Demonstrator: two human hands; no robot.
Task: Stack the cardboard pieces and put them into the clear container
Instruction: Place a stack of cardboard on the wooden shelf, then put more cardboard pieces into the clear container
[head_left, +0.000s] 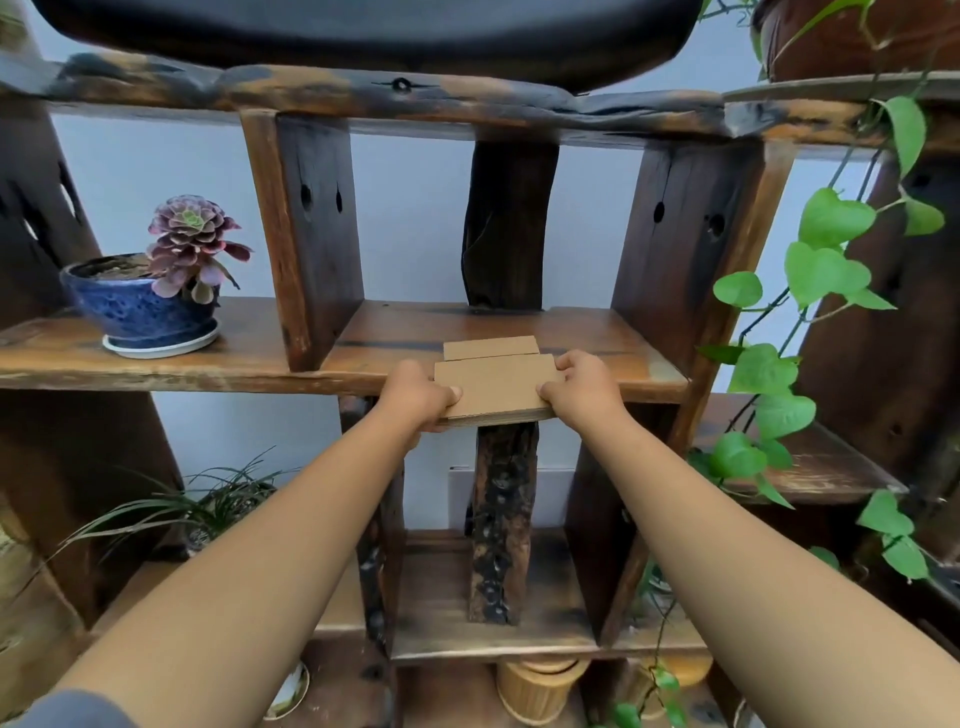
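Note:
A stack of brown cardboard pieces hangs partly over the front edge of the middle wooden shelf. My left hand grips its left edge, thumb on top and fingers beneath. My right hand grips its right edge the same way. Another cardboard piece lies flat on the shelf just behind the stack. No clear container is in view.
A blue pot with a purple succulent stands on the shelf at the left. Thick wooden uprights wall the compartment on both sides. A green vine trails down the right. Grass-like plants and a wooden jar sit on lower shelves.

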